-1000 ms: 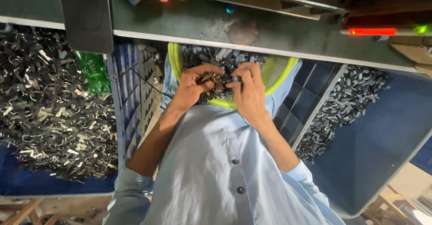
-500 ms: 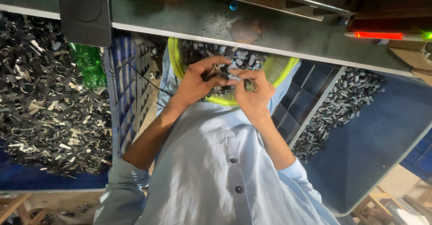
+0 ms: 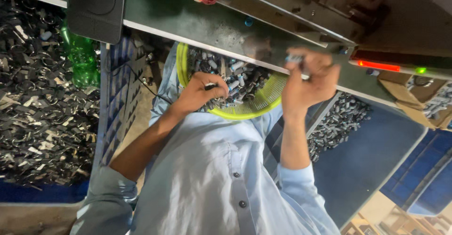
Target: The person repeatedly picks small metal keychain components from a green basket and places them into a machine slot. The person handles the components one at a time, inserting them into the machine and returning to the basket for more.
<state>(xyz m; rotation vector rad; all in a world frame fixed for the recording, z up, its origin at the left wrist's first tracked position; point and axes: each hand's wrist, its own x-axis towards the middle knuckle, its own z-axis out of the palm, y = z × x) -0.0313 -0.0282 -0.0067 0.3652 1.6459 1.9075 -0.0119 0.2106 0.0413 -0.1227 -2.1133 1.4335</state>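
A yellow-green mesh basket (image 3: 263, 105) rests on my lap, filled with several small silver and blue-tipped parts (image 3: 238, 79). My left hand (image 3: 200, 91) lies inside the basket at its left side, fingers curled on a few of the parts. My right hand (image 3: 308, 77) is raised above the basket's right rim, at the edge of the green workbench (image 3: 188, 18). It pinches one small silver part (image 3: 295, 58) between thumb and fingertips. My light blue shirt fills the lower middle of the view.
A metal machine rail (image 3: 292, 4) with a red lamp (image 3: 379, 66) runs along the bench. A green bottle (image 3: 82, 58) and a heap of black metal clips (image 3: 37, 117) lie at left. More parts (image 3: 336, 122) lie on a blue tray at right, beside a cardboard box (image 3: 409, 96).
Both hands were together over the basket. My right hand has since lifted up and to the right with one part, while my left hand has stayed in the basket.
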